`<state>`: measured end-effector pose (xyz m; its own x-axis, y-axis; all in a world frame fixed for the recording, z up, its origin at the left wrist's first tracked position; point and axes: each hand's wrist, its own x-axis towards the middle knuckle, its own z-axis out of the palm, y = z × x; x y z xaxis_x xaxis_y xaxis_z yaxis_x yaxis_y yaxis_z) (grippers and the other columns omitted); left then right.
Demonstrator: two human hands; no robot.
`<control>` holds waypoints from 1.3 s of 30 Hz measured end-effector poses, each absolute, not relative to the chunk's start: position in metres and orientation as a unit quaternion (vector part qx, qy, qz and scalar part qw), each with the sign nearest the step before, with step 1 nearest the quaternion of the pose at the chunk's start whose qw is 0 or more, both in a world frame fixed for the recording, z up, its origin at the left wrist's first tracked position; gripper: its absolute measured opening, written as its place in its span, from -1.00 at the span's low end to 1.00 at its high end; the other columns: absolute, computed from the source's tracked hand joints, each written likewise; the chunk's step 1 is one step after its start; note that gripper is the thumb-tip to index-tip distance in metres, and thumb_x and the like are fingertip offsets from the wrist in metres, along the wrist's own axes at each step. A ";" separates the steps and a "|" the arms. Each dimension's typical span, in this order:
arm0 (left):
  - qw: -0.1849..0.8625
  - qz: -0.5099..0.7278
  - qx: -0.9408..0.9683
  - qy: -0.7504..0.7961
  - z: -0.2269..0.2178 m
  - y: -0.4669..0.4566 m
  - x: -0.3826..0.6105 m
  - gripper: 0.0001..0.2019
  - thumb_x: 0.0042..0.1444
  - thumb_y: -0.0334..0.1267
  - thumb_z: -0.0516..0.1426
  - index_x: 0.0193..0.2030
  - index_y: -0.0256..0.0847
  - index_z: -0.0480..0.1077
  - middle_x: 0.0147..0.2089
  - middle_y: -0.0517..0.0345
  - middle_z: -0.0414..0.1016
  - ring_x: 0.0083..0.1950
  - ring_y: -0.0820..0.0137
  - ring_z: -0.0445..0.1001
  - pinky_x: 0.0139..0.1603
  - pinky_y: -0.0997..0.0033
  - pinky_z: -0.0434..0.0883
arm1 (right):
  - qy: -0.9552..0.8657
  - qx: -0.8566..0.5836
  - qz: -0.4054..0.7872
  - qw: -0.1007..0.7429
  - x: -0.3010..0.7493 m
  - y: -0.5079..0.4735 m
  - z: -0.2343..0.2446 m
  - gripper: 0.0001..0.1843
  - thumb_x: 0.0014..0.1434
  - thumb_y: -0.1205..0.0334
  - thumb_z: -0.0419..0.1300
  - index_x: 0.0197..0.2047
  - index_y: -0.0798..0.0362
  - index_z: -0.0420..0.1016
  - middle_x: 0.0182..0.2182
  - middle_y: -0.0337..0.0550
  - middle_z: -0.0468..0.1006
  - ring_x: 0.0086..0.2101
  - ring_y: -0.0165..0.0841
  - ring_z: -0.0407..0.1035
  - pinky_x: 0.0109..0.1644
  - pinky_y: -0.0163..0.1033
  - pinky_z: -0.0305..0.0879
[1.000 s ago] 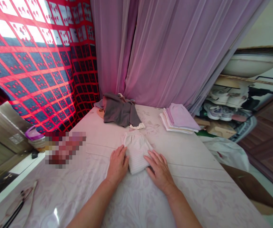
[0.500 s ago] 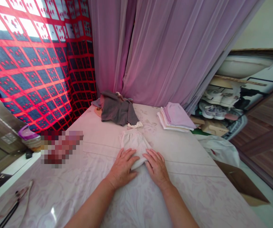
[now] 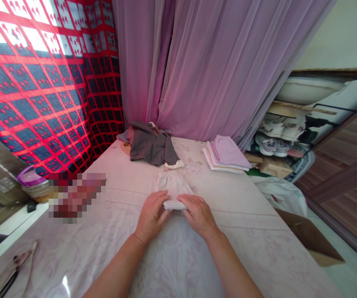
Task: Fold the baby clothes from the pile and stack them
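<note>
Head view: the left hand (image 3: 151, 216) and right hand (image 3: 198, 215) have closed in from either side of the pale striped garment (image 3: 172, 186) and meet at its near edge, now a fold (image 3: 174, 205) on the bed sheet (image 3: 252, 248). Their fingers (image 3: 161, 199) touch that fold, perhaps pinching it, though the grip is hard to judge from above.

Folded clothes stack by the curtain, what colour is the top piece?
Folded top garment is pale lilac; head view shows it best.
</note>
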<state>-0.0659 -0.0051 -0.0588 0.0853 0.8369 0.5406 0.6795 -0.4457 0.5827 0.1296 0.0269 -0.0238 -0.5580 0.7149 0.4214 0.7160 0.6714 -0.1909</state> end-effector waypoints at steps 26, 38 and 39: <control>0.177 0.504 0.560 0.633 -0.095 0.010 -0.086 -0.54 0.19 -0.06 0.01 0.22 -0.12 0.22 0.26 0.00 0.30 0.24 0.19 0.32 0.24 0.04 0.28 | -0.727 -0.568 -0.240 0.301 0.283 0.230 0.203 -0.64 0.16 0.13 0.09 -0.01 -0.02 0.52 -0.20 -0.13 0.61 -0.23 -0.23 0.47 -0.21 -0.22 0.30; 0.114 0.465 0.616 0.625 -0.110 0.008 -0.095 -0.54 0.17 -0.16 0.06 0.23 -0.04 0.23 0.26 0.11 0.33 0.23 0.21 0.34 0.22 0.12 0.33 | -0.751 -0.568 -0.168 0.291 0.322 0.265 0.001 -0.53 -0.02 0.45 -0.01 -0.08 0.04 0.53 -0.05 -0.10 0.56 -0.03 -0.26 0.41 0.11 -0.12 0.28; 0.103 0.464 0.621 0.623 -0.110 0.008 -0.096 -0.54 0.17 -0.17 0.06 0.23 -0.04 0.24 0.25 0.11 0.34 0.22 0.22 0.35 0.21 0.12 0.34 | -0.750 -0.569 -0.172 0.290 0.322 0.264 0.001 -0.53 -0.02 0.45 -0.01 -0.06 0.05 0.52 -0.04 -0.08 0.55 -0.02 -0.25 0.40 0.12 -0.12 0.27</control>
<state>-0.0956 0.0082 -0.1100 -0.2075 0.8697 0.4479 0.6785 -0.2019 0.7063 0.3220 0.2640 0.0008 -0.1835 0.7539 0.6309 0.9537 0.2920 -0.0715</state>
